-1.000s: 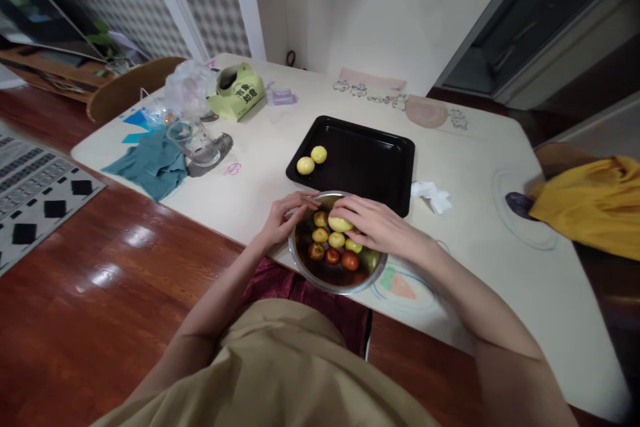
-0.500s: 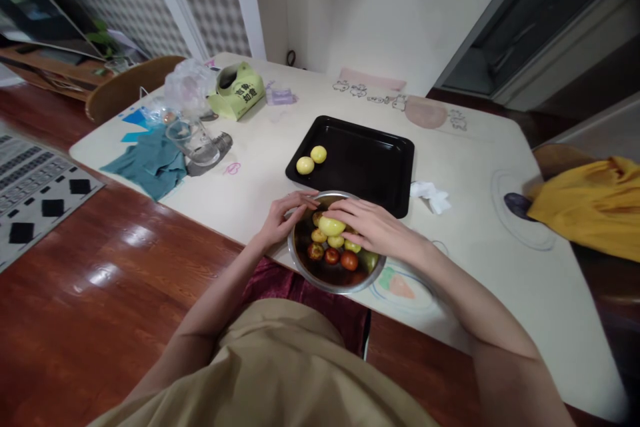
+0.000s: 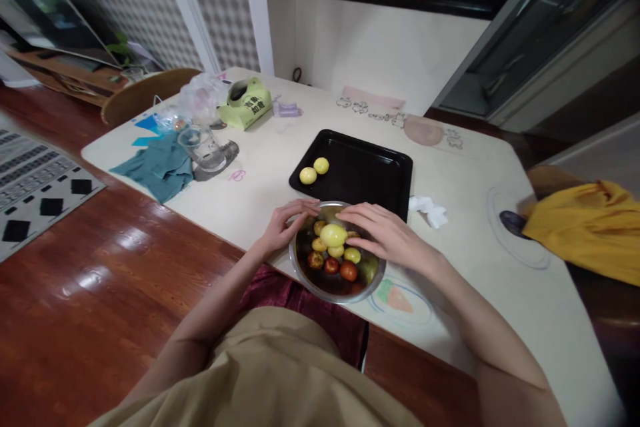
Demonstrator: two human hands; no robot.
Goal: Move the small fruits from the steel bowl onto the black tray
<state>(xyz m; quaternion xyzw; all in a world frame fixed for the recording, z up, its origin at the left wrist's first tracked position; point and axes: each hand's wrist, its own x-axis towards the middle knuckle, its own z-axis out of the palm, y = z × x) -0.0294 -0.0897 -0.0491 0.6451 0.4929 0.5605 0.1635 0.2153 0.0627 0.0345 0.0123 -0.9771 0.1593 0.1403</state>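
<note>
A steel bowl (image 3: 334,297) stands at the near table edge, holding several small fruits. On top of the pile lies an oval yellow fruit, like a lemon (image 3: 333,235). Below it are small yellow fruits (image 3: 335,251), a yellow-green one (image 3: 353,255) and red tomato-like ones (image 3: 349,271). My right hand (image 3: 383,230) arches over the bowl's right side, fingers apart, its thumb close beside the lemon; I cannot tell if they touch. My left hand (image 3: 286,225) is at the bowl's left rim, fingers stretched out and holding nothing.
Behind the bowl lies a black tray (image 3: 365,170) with two yellow fruits (image 3: 315,171) at its left. Crumpled tissue (image 3: 429,210) is right of it. At left are a glass jug (image 3: 203,150), teal cloth (image 3: 160,167), plastic bags (image 3: 200,97) and a green tissue box (image 3: 249,105).
The right hand's fingers have lifted off the lemon and spread to the right, leaving it on the pile. The left hand stays at the rim. My view has tilted up slightly.
</note>
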